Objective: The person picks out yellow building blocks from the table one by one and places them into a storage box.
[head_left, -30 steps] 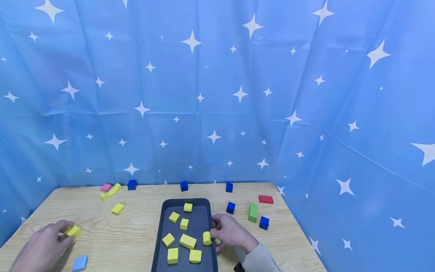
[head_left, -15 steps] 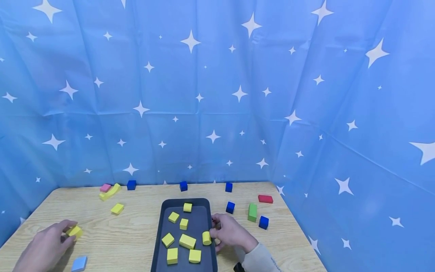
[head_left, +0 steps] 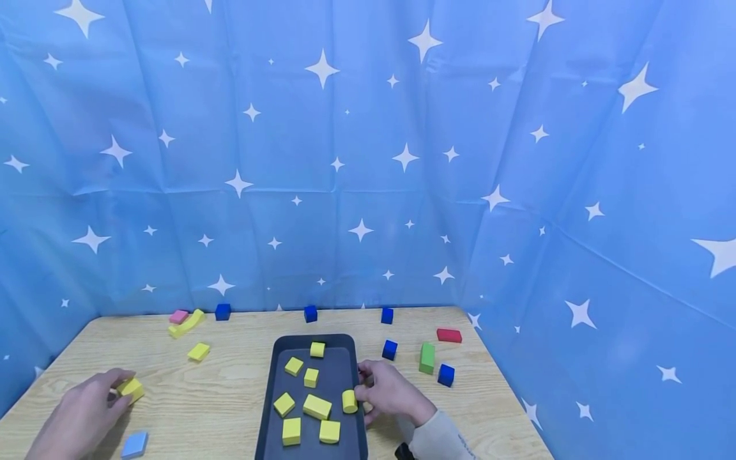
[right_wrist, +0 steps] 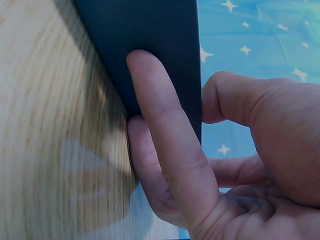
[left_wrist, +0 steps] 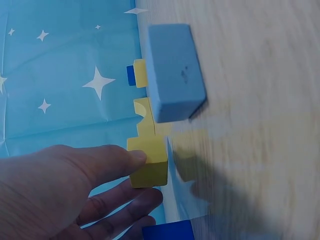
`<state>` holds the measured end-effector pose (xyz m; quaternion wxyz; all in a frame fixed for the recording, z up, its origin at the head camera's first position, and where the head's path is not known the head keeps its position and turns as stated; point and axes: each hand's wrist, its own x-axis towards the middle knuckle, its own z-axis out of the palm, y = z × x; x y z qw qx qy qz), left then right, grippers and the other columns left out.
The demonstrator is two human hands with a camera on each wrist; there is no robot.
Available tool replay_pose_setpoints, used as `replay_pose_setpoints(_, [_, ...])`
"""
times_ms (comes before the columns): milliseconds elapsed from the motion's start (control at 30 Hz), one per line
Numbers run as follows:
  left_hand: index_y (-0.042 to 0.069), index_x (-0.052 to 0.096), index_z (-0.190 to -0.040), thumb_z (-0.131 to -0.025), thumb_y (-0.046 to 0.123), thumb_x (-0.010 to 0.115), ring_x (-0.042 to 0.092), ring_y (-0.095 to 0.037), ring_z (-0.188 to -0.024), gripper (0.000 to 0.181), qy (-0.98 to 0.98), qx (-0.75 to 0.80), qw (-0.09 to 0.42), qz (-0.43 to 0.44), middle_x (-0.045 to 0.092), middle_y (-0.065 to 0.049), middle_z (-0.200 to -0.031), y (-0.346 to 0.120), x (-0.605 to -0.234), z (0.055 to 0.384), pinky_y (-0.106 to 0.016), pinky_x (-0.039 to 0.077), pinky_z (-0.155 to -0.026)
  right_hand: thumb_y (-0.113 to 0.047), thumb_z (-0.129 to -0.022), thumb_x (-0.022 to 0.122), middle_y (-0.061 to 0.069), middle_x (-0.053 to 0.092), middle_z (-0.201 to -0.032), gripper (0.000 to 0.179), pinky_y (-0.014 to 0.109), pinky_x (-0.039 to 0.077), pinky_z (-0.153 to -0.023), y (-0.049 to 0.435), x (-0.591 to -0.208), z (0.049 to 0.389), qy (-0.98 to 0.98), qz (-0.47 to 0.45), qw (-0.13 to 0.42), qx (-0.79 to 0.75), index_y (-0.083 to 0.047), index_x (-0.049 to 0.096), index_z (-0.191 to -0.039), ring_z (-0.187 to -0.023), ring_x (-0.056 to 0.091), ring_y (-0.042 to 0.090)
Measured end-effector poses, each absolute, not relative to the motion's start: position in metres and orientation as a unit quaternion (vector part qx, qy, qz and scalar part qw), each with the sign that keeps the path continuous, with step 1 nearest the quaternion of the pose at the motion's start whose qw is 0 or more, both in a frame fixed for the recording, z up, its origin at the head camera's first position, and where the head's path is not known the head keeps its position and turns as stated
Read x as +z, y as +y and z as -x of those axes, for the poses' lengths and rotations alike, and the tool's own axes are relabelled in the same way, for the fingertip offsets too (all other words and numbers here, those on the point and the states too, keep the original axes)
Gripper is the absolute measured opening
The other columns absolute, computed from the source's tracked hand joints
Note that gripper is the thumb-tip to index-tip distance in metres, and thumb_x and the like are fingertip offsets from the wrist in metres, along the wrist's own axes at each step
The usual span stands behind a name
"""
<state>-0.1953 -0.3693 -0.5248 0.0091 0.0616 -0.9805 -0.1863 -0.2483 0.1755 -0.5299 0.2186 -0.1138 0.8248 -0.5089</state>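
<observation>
At the left side of the table my left hand (head_left: 80, 412) pinches a yellow block (head_left: 132, 390) between thumb and fingers. In the left wrist view, the thumb lies on one face of this yellow block (left_wrist: 150, 157) and the fingers are behind it. My right hand (head_left: 391, 391) holds the right side of a dark tray (head_left: 339, 370), thumb over the rim. The right wrist view has its fingers against the tray's outer wall (right_wrist: 150, 30). Several yellow blocks lie in the tray, including a yellow cylinder (head_left: 349, 402) beside the right thumb.
Near the left hand lies a light blue block (head_left: 135, 444). A flat yellow block (head_left: 199, 352), a yellow curved piece (head_left: 186, 324) and a pink block (head_left: 179, 317) are farther back. Dark blue cubes, a green block (head_left: 427, 358) and a red block (head_left: 449, 335) lie right; a starry curtain (head_left: 368, 160) surrounds the table.
My left hand has shifted slightly to the right with the yellow block. The right hand and the tray have stayed where they were.
</observation>
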Motion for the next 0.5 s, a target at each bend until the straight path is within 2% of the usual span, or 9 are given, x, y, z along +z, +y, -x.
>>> replay_pose_setpoints(233, [-0.021, 0.066, -0.135, -0.095, -0.001, 0.087, 0.078, -0.038, -0.089, 0.049, -0.977, -0.2, 0.001, -0.076, 0.077, -0.035, -0.112, -0.362, -0.524, 0.196, -0.055, 0.069, -0.077, -0.003, -0.105, 0.071, 0.013, 0.071, -0.119, 0.047, 0.039, 0.075, -0.067, 0.176, -0.529, 0.249, 0.824, 0.114, 0.219, -0.51, 0.001, 0.069, -0.151, -0.103, 0.075, 0.024])
replay_pose_setpoints(500, [-0.021, 0.064, -0.141, -0.1, 0.004, 0.085, 0.077, -0.048, -0.102, 0.052, -0.973, -0.215, -0.026, -0.085, 0.074, -0.04, -0.126, -0.354, -0.518, 0.201, -0.056, 0.07, -0.081, -0.003, -0.104, 0.072, 0.013, 0.071, -0.12, 0.048, 0.04, 0.075, -0.067, 0.176, -0.529, 0.248, 0.824, 0.115, 0.218, -0.51, 0.001, 0.068, -0.153, -0.103, 0.075, 0.023])
